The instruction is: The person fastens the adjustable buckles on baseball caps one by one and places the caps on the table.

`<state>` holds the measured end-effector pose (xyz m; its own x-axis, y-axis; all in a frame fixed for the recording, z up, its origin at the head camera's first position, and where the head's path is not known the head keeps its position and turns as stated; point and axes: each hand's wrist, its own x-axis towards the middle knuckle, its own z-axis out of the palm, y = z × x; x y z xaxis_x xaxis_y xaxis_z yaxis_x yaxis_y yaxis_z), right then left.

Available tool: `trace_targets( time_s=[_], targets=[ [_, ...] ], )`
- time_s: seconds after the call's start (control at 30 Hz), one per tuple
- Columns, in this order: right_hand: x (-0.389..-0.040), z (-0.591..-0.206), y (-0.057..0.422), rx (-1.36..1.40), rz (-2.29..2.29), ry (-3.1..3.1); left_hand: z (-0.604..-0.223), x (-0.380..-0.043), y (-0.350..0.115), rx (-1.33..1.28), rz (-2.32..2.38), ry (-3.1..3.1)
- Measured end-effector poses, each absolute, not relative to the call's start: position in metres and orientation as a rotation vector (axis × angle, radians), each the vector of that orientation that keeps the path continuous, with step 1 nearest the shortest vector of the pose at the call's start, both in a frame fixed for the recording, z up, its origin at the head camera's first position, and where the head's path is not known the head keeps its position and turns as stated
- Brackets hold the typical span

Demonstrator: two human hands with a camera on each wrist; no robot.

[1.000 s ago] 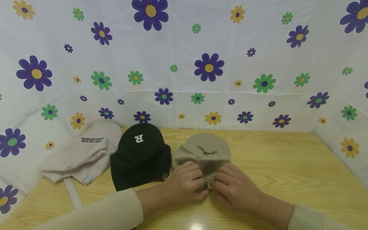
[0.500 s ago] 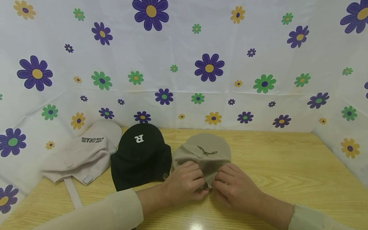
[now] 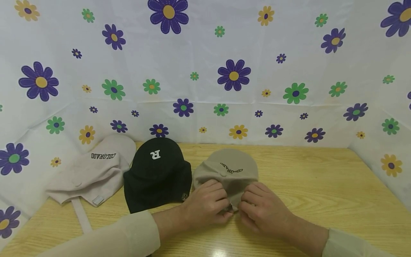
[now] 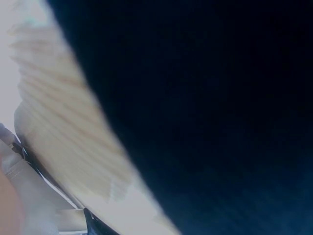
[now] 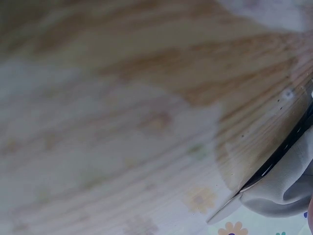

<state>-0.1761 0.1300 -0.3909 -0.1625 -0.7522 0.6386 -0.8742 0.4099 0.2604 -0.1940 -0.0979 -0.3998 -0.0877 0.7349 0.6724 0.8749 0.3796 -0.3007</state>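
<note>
A beige baseball cap (image 3: 236,160) with dark COLORADO lettering lies on the table, its back edge toward me. My left hand (image 3: 207,203) grips the cap's back left, fingers curled, beside a small dark buckle (image 3: 229,207). From the other side, my right hand (image 3: 264,212) pinches the back strap area with bent fingers. The fingertips of both hands are partly hidden. In the left wrist view, part of the cap (image 4: 34,196) shows at the lower left. The right wrist view catches grey-beige cap fabric (image 5: 279,181) at its lower right edge.
A black cap (image 3: 157,171) with a white R sits just left of my left hand. Farther left lies a pale pink cap (image 3: 93,171), its loose strap (image 3: 81,216) trailing forward. The wooden table (image 3: 321,178) meets a flower-printed cloth (image 3: 199,46) behind and at the sides.
My right hand has shifted very slightly to the right, away from the buckle. My left hand and the caps have stayed in place.
</note>
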Motion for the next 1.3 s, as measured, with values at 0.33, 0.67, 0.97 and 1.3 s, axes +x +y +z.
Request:
trace_targets(
  time_s=[0.33,0.67,0.97,1.3],
  targets=[
    [-0.1767,-0.3914,0.1303,1.381,0.225,-1.954,-0.3996,-0.1940,-0.0980,-1.391,-0.217,-1.858],
    [-0.1754,-0.3904,0.1305,1.362,0.220,-1.981,-0.3999,-0.1935,-0.0978,-1.386,-0.232,-1.854],
    [-0.1740,-0.3902,0.1312,1.350,0.214,-2.025,-0.4004,-0.1936,-0.0980,-1.384,-0.228,-1.858],
    [-0.1741,-0.3900,0.1329,1.347,0.225,-2.060,-0.3985,-0.1926,-0.0969,-1.388,-0.256,-1.883]
  ],
)
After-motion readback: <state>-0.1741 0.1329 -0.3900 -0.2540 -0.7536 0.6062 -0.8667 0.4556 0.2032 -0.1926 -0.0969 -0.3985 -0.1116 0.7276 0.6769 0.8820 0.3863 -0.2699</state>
